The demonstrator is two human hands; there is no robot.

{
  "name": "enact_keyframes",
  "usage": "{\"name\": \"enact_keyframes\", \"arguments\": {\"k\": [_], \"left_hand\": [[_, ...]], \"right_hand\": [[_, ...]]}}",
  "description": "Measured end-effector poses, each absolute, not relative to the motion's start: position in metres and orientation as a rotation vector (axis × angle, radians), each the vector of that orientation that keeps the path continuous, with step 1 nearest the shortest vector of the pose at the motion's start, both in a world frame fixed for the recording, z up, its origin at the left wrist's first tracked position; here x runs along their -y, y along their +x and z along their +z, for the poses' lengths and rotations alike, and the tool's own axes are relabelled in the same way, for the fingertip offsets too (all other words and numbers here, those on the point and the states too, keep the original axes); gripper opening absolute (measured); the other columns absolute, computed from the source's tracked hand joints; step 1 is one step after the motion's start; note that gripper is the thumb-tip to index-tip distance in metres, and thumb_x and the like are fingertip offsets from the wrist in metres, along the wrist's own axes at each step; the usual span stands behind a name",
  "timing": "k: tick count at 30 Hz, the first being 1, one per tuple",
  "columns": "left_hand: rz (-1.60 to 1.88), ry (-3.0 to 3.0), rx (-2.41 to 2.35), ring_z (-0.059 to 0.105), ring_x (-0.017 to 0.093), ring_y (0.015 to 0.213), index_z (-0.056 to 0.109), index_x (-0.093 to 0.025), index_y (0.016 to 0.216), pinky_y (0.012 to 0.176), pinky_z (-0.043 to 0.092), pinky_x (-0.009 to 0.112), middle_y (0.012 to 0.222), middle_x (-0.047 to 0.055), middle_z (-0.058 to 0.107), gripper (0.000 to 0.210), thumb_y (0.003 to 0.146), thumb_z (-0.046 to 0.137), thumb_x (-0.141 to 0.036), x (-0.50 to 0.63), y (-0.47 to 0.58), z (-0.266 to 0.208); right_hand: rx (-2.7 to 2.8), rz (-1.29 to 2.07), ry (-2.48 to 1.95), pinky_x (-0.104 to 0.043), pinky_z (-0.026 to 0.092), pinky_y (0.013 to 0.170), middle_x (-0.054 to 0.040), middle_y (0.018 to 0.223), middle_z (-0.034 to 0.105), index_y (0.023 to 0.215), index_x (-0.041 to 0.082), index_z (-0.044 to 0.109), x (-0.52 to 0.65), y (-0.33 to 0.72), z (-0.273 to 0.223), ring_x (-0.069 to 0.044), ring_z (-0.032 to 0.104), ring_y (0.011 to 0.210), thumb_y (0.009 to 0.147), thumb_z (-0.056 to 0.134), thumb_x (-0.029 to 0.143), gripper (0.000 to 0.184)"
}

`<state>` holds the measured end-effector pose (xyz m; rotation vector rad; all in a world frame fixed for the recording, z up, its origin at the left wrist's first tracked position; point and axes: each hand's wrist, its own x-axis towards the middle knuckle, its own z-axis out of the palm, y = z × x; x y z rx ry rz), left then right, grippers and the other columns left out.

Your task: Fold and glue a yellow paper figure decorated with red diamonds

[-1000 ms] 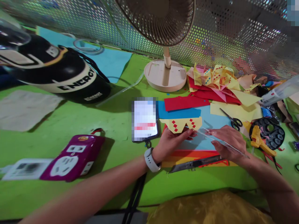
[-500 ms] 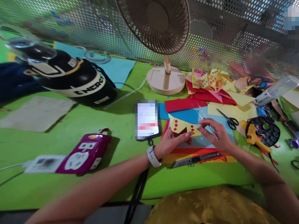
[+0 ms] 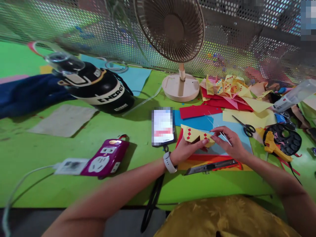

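Note:
A folded piece of yellow paper [image 3: 194, 132] with red diamond marks is held over the work sheets. My left hand [image 3: 189, 148] is closed on its near-left side, thumb lying across the lower edge. My right hand [image 3: 228, 141] pinches at the paper's right end with thumb and forefinger. Held across those same fingers is a thin, shiny two-pronged metal tool [image 3: 226, 138], tweezers-like, pointing up and away. Beneath both hands lie a light blue sheet [image 3: 243, 144] and orange-red sheets. A box cutter [image 3: 212, 166] rests just below the hands.
A phone [image 3: 163, 126] lies left of the hands. Black scissors [image 3: 248, 130], a yellow glue gun [image 3: 275, 146] and a black palette [image 3: 293, 140] lie to the right. Behind stand a fan [image 3: 181, 89] and a paper pile [image 3: 229, 87]. A power strip [image 3: 106, 159] and bottle [image 3: 103, 87] are left.
The whole view has shifted, so things appear further right. My hands keep the same hold on the yellow paper and the metal tool, with only slight finger movement.

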<state>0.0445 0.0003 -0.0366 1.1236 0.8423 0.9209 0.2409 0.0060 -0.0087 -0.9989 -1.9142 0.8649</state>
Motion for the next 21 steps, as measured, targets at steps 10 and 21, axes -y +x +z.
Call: {"name": "enact_keyframes", "arguments": {"k": [10,21], "left_hand": [[1.007,1.296,-0.996,0.063,0.017,0.070,0.064,-0.017,0.072,0.066,0.055,0.030,0.074,0.006,0.070,0.029,0.082,0.066,-0.045,-0.0018,0.0424,-0.0372],[1.043,1.091,-0.860,0.069,0.020,0.076,0.066,-0.015,0.093,0.069,0.058,0.031,0.091,0.010,0.074,0.041,0.074,0.074,-0.051,-0.0020,0.0430,-0.0438]], "right_hand": [[1.986,0.843,-1.021,-0.027,0.053,0.071,-0.0021,0.089,0.069,0.108,0.023,0.065,-0.0007,0.2379,-0.0141,-0.014,0.065,0.079,0.092,0.058,0.027,0.017],[1.915,0.862,-1.024,-0.026,0.053,0.073,-0.0020,0.091,0.069,0.110,0.022,0.064,-0.0066,0.2421,-0.0178,-0.013,0.066,0.081,0.093,0.058,0.027,0.019]]}}
